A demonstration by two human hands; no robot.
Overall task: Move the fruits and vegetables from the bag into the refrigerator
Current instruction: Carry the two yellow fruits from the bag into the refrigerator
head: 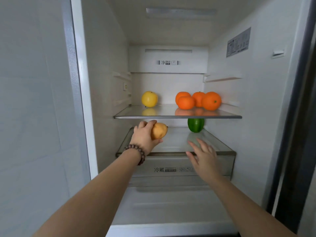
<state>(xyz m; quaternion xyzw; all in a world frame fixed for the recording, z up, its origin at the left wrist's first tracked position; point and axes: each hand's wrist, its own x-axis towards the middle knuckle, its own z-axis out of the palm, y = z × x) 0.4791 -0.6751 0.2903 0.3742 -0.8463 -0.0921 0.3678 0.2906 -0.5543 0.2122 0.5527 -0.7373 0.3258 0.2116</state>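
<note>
The refrigerator stands open in front of me. My left hand (142, 136) grips a yellow-orange lemon (159, 130) just above the left side of the lower glass shelf (172, 144). My right hand (202, 157) is empty, its fingers spread over the front right edge of that shelf. A green bell pepper (195, 124) stands at the back right of the lower shelf. On the upper glass shelf (177, 114) a yellow round fruit (149, 99) sits at the left and several oranges (198, 100) cluster at the right. The bag is out of view.
Below the lower shelf is a clear drawer (171, 169) with printed labels. The fridge's inner walls close in on both sides, with a sticker (238, 42) on the right wall. The dark door edge (297, 117) runs down the far right.
</note>
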